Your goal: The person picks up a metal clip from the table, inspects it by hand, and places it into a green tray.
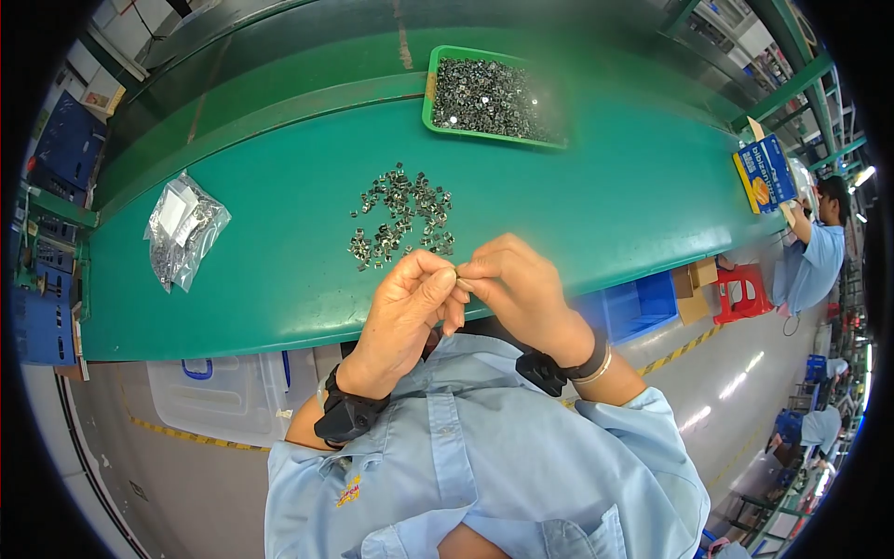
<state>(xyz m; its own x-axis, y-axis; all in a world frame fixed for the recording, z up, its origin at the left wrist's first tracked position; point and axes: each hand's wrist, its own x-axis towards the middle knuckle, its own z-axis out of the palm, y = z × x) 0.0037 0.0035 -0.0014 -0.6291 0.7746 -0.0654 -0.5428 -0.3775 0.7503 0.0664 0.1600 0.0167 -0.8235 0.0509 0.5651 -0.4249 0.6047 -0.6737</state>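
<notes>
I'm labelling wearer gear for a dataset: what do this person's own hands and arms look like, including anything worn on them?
Both the left hand and right hand are ungloved. The left wrist carries a bulky black strapped device; the right has a black wristband unit and a thin, pale bangle. Light-blue sleeves leave the forearms bare. No cables are visible.
</notes>
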